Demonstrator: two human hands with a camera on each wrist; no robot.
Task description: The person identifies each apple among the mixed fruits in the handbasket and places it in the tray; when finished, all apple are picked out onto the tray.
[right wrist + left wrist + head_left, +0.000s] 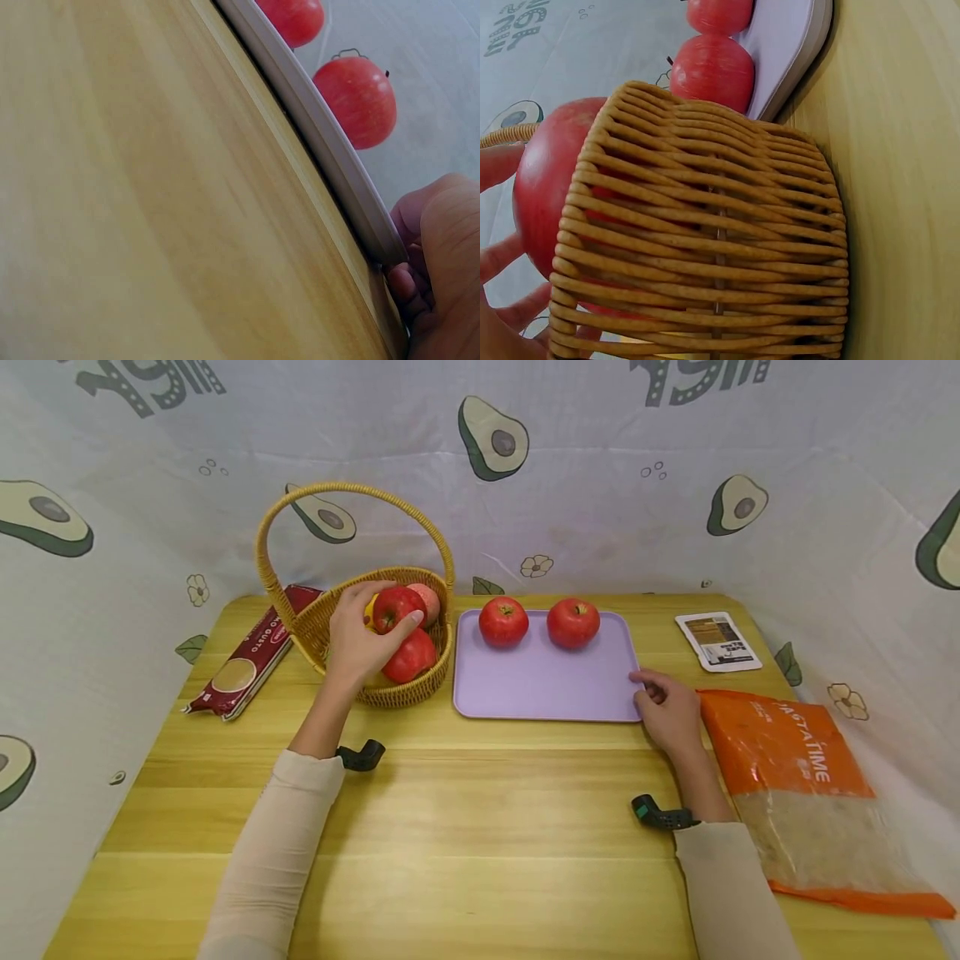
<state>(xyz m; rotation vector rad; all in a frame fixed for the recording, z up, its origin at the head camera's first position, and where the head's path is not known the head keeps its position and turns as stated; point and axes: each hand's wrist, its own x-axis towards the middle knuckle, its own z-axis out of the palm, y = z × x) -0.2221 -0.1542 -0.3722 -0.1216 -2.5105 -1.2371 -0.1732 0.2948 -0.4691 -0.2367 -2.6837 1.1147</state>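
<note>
My left hand (358,635) reaches into the wicker basket (401,695) and holds a red apple (399,607) between thumb and fingers. Below that apple lies another red apple (411,657); a pinkish peach-like fruit (427,602) sits behind, and a bit of something yellow shows beside the fingers. In the left wrist view the basket's woven side (705,225) hides part of the held apple (551,180). With its fingers curled, my right hand (670,710) pinches the right edge of the lilac tray (540,685). Two red apples (503,622) stand along the tray's far side.
Left of the basket lies a dark red snack packet (251,660), partly behind it. A small white packet (718,642) is at the back right. An orange pasta bag (810,777) lies beside my right forearm. The basket's tall handle (352,487) arches above my left hand.
</note>
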